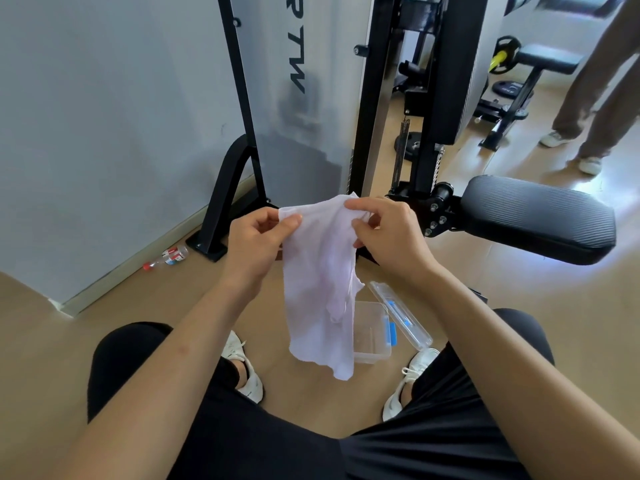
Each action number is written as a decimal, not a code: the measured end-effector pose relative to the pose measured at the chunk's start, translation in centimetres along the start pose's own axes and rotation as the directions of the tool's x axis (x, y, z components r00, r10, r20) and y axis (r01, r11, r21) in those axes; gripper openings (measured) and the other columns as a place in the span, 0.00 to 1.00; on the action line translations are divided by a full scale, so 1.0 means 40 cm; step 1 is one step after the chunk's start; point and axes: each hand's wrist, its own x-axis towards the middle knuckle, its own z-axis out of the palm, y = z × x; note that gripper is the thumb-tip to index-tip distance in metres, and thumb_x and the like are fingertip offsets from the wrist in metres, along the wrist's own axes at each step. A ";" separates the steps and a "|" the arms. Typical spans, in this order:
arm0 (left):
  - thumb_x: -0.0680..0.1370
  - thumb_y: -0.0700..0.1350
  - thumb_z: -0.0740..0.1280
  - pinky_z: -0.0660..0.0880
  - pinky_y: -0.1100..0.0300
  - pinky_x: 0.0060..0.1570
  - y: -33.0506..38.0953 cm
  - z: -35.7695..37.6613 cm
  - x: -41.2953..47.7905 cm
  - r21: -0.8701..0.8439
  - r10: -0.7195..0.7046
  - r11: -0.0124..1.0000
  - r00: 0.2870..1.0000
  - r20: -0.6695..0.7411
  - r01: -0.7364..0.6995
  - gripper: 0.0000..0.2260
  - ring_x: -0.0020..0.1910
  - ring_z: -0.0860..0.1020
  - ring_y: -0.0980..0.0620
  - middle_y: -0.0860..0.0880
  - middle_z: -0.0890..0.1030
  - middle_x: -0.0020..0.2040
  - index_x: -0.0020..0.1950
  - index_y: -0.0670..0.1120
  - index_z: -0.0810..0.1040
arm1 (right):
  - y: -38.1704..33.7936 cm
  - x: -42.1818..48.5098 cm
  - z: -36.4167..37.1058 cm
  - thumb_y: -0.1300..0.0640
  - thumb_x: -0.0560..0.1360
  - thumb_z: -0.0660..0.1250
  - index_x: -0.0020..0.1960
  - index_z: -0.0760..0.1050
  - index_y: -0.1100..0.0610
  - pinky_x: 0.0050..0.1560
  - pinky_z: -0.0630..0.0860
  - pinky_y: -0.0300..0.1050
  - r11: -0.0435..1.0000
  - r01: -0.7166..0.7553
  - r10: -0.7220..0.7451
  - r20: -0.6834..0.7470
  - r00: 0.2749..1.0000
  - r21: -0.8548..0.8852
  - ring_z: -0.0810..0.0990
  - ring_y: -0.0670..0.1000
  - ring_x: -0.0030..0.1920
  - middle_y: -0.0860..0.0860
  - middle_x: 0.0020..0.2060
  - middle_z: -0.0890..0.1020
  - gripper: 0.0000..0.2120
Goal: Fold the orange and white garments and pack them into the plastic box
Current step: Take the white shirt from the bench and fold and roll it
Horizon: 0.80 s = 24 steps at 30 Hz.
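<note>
A thin white garment (320, 285) hangs in the air in front of me, held by its top edge. My left hand (258, 237) pinches the top left corner. My right hand (384, 228) pinches the top right part. Below it on the wooden floor, between my feet, stands the clear plastic box (372, 336), partly hidden by the cloth. Its lid (398, 318) with blue clips is swung open to the right. No orange garment is in view.
A black gym machine frame (228, 188) and a padded black seat (536, 218) stand just ahead. A plastic bottle (168, 258) lies by the wall at left. Another person's legs (588, 98) are at the far right. My white shoes (244, 365) flank the box.
</note>
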 end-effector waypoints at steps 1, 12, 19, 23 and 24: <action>0.76 0.46 0.73 0.82 0.53 0.38 0.015 0.001 -0.001 0.006 0.007 1.000 1.000 -0.003 -0.007 0.07 0.38 0.81 0.51 0.42 0.84 0.42 0.46 0.41 0.84 | -0.009 0.000 0.004 0.67 0.78 0.65 0.63 0.82 0.58 0.39 0.74 0.26 1.000 0.000 -0.001 0.008 1.000 0.010 0.85 0.48 0.34 0.44 0.35 0.78 0.16; 0.78 0.47 0.71 0.83 0.58 0.41 0.120 0.036 -0.032 0.007 0.058 0.998 0.979 0.194 -0.060 0.07 0.42 0.86 0.51 0.46 0.87 0.41 0.47 0.46 0.87 | -0.049 0.002 0.046 0.55 0.73 0.76 0.51 0.86 0.51 0.43 0.80 0.49 0.973 0.200 -0.200 -0.012 0.980 0.114 0.81 0.50 0.40 0.46 0.38 0.82 0.07; 0.78 0.44 0.69 0.80 0.58 0.42 -0.010 -0.031 -0.040 -0.067 0.021 0.998 0.998 0.051 -0.018 0.07 0.42 0.84 0.50 0.47 0.86 0.46 0.53 0.46 0.84 | -0.002 0.014 0.022 0.67 0.77 0.69 0.57 0.84 0.60 0.49 0.80 0.39 0.950 0.121 -0.136 0.030 0.990 0.288 0.83 0.47 0.47 0.51 0.47 0.86 0.11; 0.69 0.52 0.76 0.79 0.54 0.56 -0.187 -0.051 -0.041 0.083 -0.132 0.990 0.971 0.199 0.118 0.18 0.55 0.81 0.55 0.54 0.83 0.56 0.59 0.57 0.81 | 0.000 0.015 -0.006 0.67 0.79 0.67 0.59 0.83 0.63 0.54 0.81 0.45 0.885 0.032 -0.094 0.111 0.989 0.465 0.83 0.46 0.49 0.51 0.48 0.86 0.10; 0.68 0.54 0.77 0.78 0.54 0.59 -0.220 -0.043 -0.045 0.139 -0.182 0.979 0.944 0.275 0.148 0.22 0.59 0.80 0.56 0.56 0.82 0.58 0.61 0.59 0.79 | -0.002 0.015 -0.012 0.67 0.79 0.67 0.59 0.82 0.63 0.56 0.82 0.48 0.862 0.011 -0.086 0.125 0.988 0.507 0.83 0.48 0.50 0.53 0.48 0.85 0.10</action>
